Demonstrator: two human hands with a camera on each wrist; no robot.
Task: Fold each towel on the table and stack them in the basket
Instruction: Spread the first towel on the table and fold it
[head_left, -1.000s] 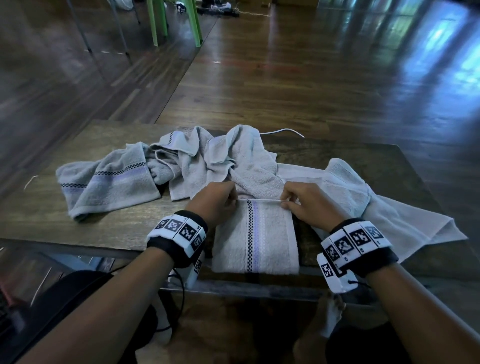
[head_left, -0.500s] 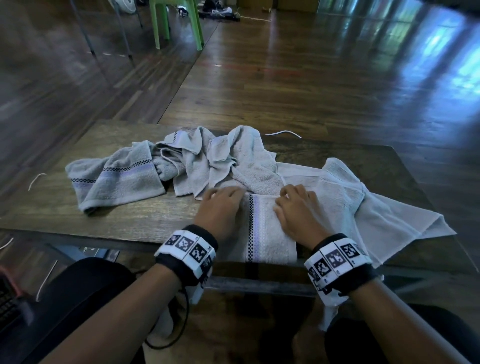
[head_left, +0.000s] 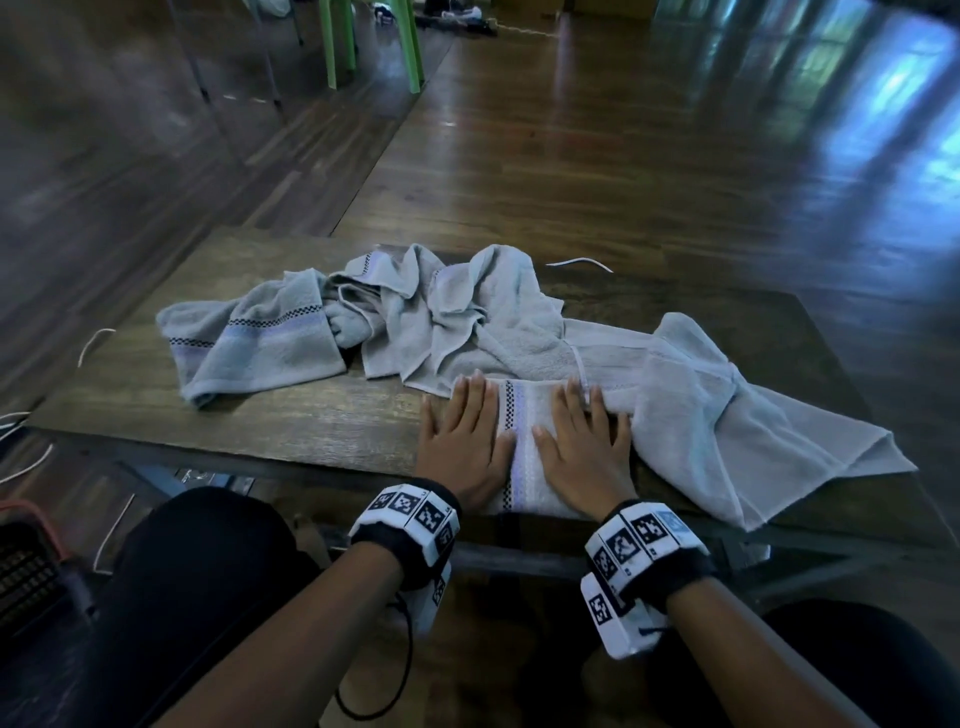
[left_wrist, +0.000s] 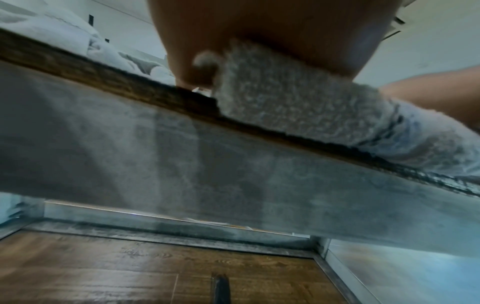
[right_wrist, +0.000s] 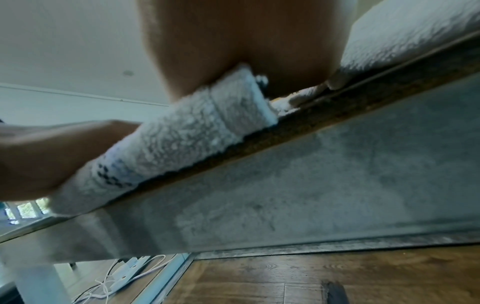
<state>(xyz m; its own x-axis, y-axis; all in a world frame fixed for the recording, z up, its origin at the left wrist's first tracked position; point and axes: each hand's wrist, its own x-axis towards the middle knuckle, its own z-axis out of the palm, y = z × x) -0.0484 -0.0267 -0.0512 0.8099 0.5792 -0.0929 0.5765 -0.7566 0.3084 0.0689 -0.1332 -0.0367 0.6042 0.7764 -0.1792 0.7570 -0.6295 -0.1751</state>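
A folded grey towel (head_left: 522, 452) with a checkered and purple stripe lies at the near edge of the wooden table (head_left: 291, 421). My left hand (head_left: 465, 434) lies flat on its left half, fingers straight. My right hand (head_left: 584, 441) presses flat on its right half. In the wrist views the folded towel (left_wrist: 298, 102) (right_wrist: 187, 139) shows as a thick roll under each palm at the table edge. A crumpled pile of grey towels (head_left: 441, 317) sits behind, with one striped towel (head_left: 254, 348) spread to the left and a paler towel (head_left: 727, 410) to the right.
A dark basket (head_left: 26, 566) with a red rim stands on the floor at the lower left. Green chair legs (head_left: 371, 41) stand far back on the wooden floor. White cords (head_left: 93, 343) lie by the table's left edge. My knees sit under the table's near edge.
Both hands held the towel's far edge with curled fingers a second ago; they have since flattened and slid toward me, now pressing the folded towel down.
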